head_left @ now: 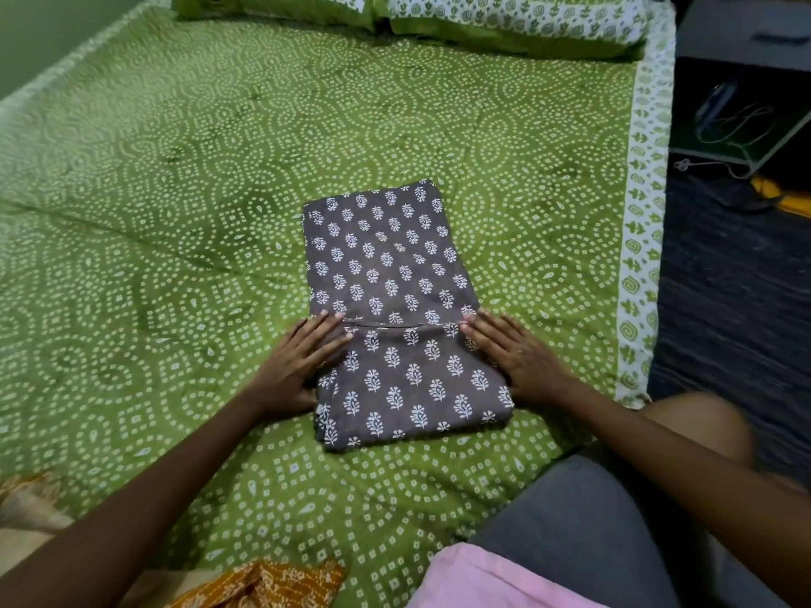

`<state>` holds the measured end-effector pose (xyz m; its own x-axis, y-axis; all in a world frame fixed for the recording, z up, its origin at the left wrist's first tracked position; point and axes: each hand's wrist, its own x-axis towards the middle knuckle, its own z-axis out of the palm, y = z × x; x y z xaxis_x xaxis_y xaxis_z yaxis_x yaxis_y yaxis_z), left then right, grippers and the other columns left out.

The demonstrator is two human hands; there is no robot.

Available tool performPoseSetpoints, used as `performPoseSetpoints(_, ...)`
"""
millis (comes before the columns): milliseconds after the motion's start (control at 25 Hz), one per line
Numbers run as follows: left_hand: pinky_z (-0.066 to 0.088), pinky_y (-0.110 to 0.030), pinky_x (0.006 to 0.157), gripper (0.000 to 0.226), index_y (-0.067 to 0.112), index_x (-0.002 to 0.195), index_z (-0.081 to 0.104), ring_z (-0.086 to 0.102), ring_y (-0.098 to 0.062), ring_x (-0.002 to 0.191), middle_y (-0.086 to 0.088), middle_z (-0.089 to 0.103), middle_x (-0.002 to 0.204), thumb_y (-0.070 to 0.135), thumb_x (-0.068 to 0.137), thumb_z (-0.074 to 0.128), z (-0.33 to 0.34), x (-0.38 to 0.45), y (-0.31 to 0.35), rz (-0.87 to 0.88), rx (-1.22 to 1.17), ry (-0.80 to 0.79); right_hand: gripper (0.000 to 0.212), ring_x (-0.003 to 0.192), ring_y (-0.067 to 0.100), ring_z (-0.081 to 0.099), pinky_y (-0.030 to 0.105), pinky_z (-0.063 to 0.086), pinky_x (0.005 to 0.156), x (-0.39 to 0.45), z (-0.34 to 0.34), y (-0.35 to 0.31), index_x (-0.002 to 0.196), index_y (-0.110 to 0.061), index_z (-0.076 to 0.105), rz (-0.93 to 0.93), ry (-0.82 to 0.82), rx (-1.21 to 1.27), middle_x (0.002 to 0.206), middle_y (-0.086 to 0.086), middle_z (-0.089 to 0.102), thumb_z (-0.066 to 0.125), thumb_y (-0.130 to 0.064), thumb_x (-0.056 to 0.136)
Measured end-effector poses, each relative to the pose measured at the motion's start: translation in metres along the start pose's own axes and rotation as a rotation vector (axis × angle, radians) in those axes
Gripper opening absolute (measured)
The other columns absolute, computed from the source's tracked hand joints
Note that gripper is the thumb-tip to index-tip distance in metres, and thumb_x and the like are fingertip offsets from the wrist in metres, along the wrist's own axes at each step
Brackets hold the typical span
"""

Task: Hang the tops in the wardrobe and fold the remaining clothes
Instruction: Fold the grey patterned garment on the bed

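head view: a brown printed garment [386,300] lies at the middle of the bed [175,190], on the green dotted bedsheet, already folded into a narrow strip running from near to far. its near end is turned up over itself, and the folded edge crosses the strip about two thirds of the way down. the left hand [298,366] lies flat on the left side of that turned-up part, fingers straight and pointing far, its grip wide and holding nothing. the right hand [513,357] does the same on the right side, fingers straight on the cloth, grip also wide. both press the flap down rather than pinch it.

near the left corner an orange patterned cloth [263,583] sits crumpled on the bed, and a pink cloth [482,581] lies near the person's lap. pillows [504,19] rest at the far end.

the step in hand looks like folding, partway through one piece. the next move likely calls for taking the doubled near end and turning it over again toward the far edge, keeping the sides lined up, then smoothing.
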<state>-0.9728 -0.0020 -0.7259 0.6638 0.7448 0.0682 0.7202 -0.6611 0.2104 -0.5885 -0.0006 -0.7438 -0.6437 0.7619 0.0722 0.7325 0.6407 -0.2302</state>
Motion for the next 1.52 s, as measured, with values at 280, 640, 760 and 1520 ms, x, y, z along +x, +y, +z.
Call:
performPoseSetpoints(280,0.038,-0.015,0.098,0.054,0.05,0.111,0.061,0.049,0.013,0.111,0.037,0.057,0.115,0.008,0.078,0.059,-0.005,0.021,0.013,-0.29,-0.519,0.148,0.04,0.116,0.02,0.054,0.031,0.04,0.101,0.017,0.0,-0.01,0.117,-0.009,0.064,0.117,0.202,0.507,0.12,0.01,0.063,0.049,-0.018,0.081)
performPoseSetpoints(640,0.056,-0.028,0.069,0.012,0.009,0.085,0.067,0.068,-0.014,0.067,-0.002,0.071,0.08,0.02,0.082,0.071,-0.014,0.037,0.028,-1.176,-1.29,0.357,0.014,0.074,0.018,0.063,0.027,0.052,0.069,0.057,-0.006,-0.026,0.091,-0.003,0.067,1.065,0.161,1.357,0.095,0.013,0.069,0.067,-0.016,0.085)
performPoseSetpoints(760,0.05,-0.036,0.071,0.02,0.008,0.071,0.064,0.061,-0.021,0.071,-0.009,0.067,0.079,0.024,0.078,0.075,-0.008,0.043,0.03,-1.223,-1.051,0.438,0.021,0.084,0.021,0.064,0.032,0.051,0.077,0.057,0.001,-0.038,0.098,-0.01,0.067,1.104,0.309,1.237,0.099,0.007,0.07,0.068,-0.026,0.084)
performPoseSetpoints(1520,0.054,-0.045,0.079,0.043,0.011,0.074,0.07,0.064,-0.02,0.076,-0.017,0.072,0.087,0.054,0.075,0.065,0.002,0.016,0.059,-1.2,-0.871,0.471,0.012,0.076,0.018,0.054,0.023,0.035,0.064,0.03,-0.003,-0.076,0.095,-0.001,0.058,0.983,0.51,0.885,0.085,0.008,0.061,0.061,-0.012,0.089)
